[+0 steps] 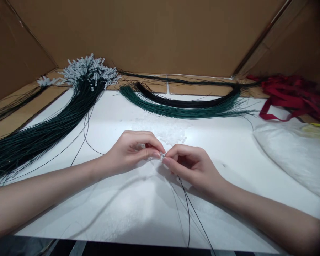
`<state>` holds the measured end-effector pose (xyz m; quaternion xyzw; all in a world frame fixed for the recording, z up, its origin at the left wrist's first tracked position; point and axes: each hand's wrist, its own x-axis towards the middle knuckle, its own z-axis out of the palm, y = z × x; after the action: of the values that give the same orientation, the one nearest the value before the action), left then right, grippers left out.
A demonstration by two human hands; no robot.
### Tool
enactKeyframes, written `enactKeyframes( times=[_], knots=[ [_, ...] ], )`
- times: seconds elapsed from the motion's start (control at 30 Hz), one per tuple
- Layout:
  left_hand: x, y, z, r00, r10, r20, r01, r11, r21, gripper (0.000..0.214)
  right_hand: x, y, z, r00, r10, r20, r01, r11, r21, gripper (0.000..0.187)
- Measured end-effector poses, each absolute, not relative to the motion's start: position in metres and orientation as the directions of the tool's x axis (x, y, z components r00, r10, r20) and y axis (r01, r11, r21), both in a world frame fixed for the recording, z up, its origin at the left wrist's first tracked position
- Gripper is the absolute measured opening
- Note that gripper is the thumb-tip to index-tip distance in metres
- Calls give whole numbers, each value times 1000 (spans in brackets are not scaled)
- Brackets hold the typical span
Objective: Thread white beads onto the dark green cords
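My left hand (130,151) is closed in a pinch, with small white beads at its fingertips and against the curled fingers. Directly beside it, the fingertips of my right hand (196,163) pinch a thin dark wire (162,155), whose end meets the left fingertips. The two hands nearly touch above the white board (96,213). Below my right hand, dark wire strands (189,217) hang toward the front edge, with a small pale bead near their top. Just behind the hands lies a scatter of loose white beads (173,134).
On the left lies a thick bundle of dark green wires (66,121) with white beaded tips (88,71). Curved green wires (176,111) and black wires (181,103) lie at the back. Red ribbon (290,97) and a clear plastic bag (290,149) are right. Cardboard walls (138,35) stand around.
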<state>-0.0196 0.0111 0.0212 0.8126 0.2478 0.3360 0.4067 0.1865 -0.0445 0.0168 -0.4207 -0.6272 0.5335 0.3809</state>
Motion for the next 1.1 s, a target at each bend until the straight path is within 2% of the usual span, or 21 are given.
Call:
enactKeyframes(
  times=[1.1],
  knots=[
    [-20, 12, 19, 656, 648, 387, 121, -597, 793, 6, 184, -44, 19, -323, 945, 54, 121, 98, -988, 20]
  ],
)
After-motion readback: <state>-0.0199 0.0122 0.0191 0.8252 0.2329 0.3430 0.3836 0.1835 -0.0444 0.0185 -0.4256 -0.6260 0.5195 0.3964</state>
